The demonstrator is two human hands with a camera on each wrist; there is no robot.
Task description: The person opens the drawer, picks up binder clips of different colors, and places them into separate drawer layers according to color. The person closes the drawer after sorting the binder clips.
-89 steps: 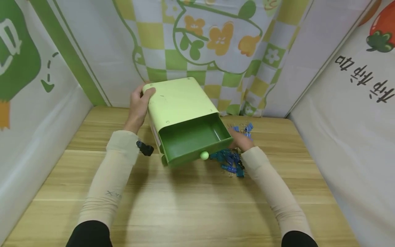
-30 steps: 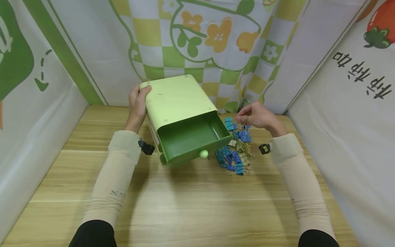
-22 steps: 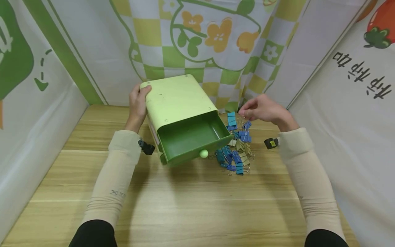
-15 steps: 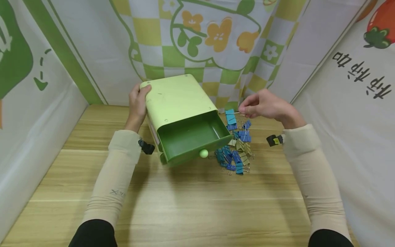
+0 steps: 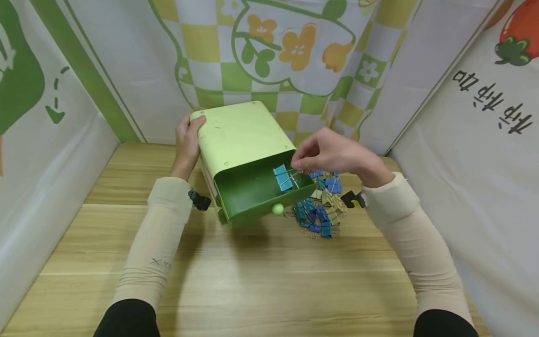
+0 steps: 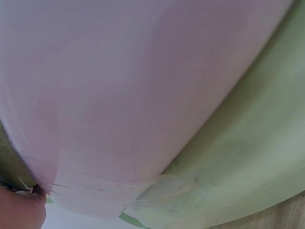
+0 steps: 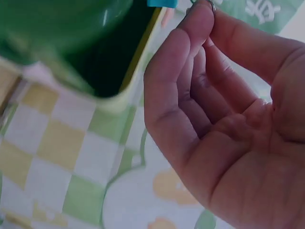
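A light green box (image 5: 244,135) sits tilted, its dark green drawer (image 5: 244,194) pulled out at the front. My left hand (image 5: 187,142) grips the box's back left corner, thumb on top; its other fingers are hidden behind the side. Between thumb and fingertip my right hand (image 5: 332,152) pinches a wire handle of a light blue binder clip (image 5: 283,178), which hangs over the right part of the open drawer. In the right wrist view only an edge of that binder clip (image 7: 162,3) shows. A pink and pale green surface (image 6: 119,95) fills the left wrist view.
Several blue, teal and yellowish binder clips (image 5: 322,210) lie heaped on the wooden table (image 5: 269,281), right of the drawer. A patterned curtain (image 5: 294,70) hangs behind the box. White printed walls (image 5: 471,164) stand at both sides.
My right hand first reached into the clip pile, then lifted a light blue binder clip out. It has since moved left, carrying the clip over the drawer. My left hand stays on the box.
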